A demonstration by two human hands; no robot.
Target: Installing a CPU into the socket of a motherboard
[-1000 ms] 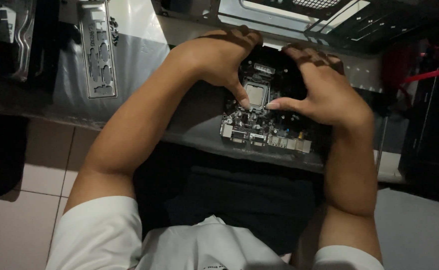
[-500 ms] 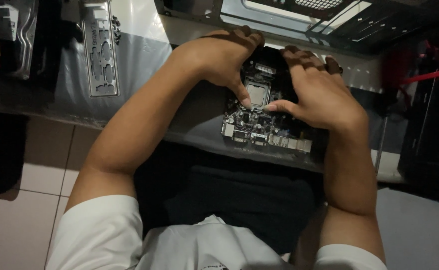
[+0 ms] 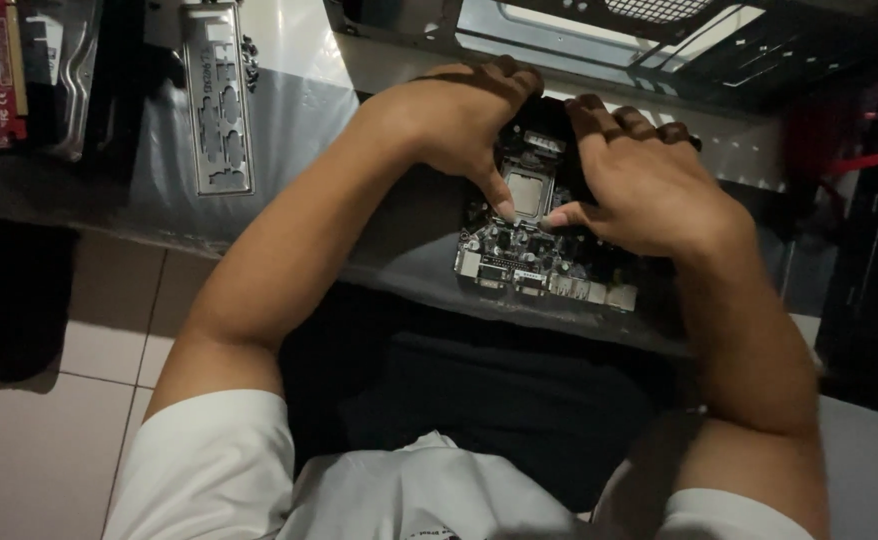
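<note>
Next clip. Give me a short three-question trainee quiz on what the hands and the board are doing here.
1. True or false: both hands rest on the motherboard.
2. Which lies left of the left hand? A) a metal port plate B) a screwdriver C) a keyboard
3. Fill in: the thumbs of the left hand and the right hand point at the square ____ in the board's middle.

Key
1. True.
2. A, the metal port plate.
3. Socket: the processor socket.
</note>
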